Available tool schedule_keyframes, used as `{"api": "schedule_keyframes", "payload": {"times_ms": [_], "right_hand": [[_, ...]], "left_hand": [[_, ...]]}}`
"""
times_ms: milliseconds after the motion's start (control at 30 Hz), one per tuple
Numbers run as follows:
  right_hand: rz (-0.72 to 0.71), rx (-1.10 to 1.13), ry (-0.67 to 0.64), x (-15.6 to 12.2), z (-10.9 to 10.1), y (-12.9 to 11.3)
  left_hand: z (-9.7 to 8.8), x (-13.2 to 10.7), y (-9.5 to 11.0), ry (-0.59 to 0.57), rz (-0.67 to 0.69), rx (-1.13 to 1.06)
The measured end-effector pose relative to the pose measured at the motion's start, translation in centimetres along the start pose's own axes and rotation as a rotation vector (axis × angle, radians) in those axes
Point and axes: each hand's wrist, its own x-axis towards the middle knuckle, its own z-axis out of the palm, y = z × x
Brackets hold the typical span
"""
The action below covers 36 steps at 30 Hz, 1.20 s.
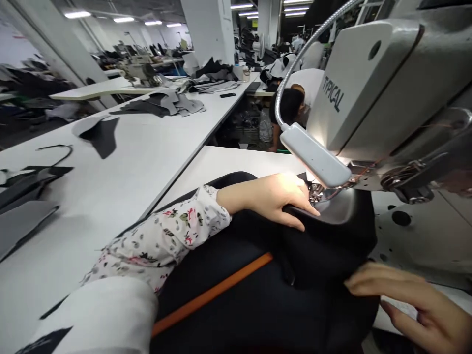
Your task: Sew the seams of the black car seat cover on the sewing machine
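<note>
A large piece of black, smooth, leather-like material (236, 305) is bunched under the sewing machine (354, 88). My left hand (276, 196) lies over a raised fold of it beside the presser foot (316, 191), fingers stretched and thumb apart. Some of its fingertips are hidden behind the fold. To the right, my right hand (416, 300) touches the material's side with its fingertips, thumb spread away below. That hand is slightly blurred. An orange-brown strip (214, 295) runs diagonally across the material.
A lamp (315, 155) on a flexible metal neck hangs close above my left hand. Dark cut pieces (101, 135) lie on the white table (147, 142) to the left, with a phone (227, 95) farther back. Behind the machine a person (289, 105) bends down.
</note>
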Motion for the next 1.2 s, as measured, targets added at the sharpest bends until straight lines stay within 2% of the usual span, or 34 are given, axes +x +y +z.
{"api": "schedule_keyframes", "payload": {"times_ms": [67,133,167,233,300,367,467,633,800,933,1033,1200], "right_hand": [[-0.028,-0.116,0.139,4.1,-2.0,-1.9],[-0.031,-0.282,0.254,8.3,-2.8,-3.4],[0.008,-0.372,0.259,10.1,-2.9,-3.7],[0.080,-0.492,0.189,12.6,-2.4,-3.9],[0.119,-0.552,0.103,13.7,-1.7,-3.8],[0.121,-0.584,0.083,13.6,-1.0,-3.7],[0.116,-0.596,0.123,12.7,-0.4,-3.6],[0.192,-0.537,0.122,11.7,0.2,-3.0],[0.214,-0.525,0.112,11.5,0.6,-2.3],[0.229,-0.510,0.122,11.6,0.6,-1.9],[0.219,-0.485,0.120,11.6,0.5,-1.3],[0.194,-0.422,0.113,11.3,0.5,-0.3]], "left_hand": [[0.0,0.0,-0.2,0.013,-0.001,-0.078],[-0.2,-0.2,-0.1,-0.005,-0.008,-0.130],[-0.4,-0.4,0.0,-0.024,-0.014,-0.140],[-0.7,-0.7,0.0,-0.068,-0.029,-0.124],[-0.8,-0.8,-0.1,-0.097,-0.021,-0.082],[-0.4,-0.7,-0.3,-0.080,0.012,-0.038],[0.6,-0.4,-0.6,0.010,0.060,-0.013],[1.7,0.0,-0.5,0.104,0.039,0.026],[1.2,-0.1,-0.6,0.075,-0.003,-0.073],[-0.4,-0.7,-1.2,-0.040,-0.031,-0.216],[-1.1,-0.9,-1.4,-0.093,-0.054,-0.244],[-0.4,-0.8,-1.0,-0.050,-0.045,-0.154]]}}
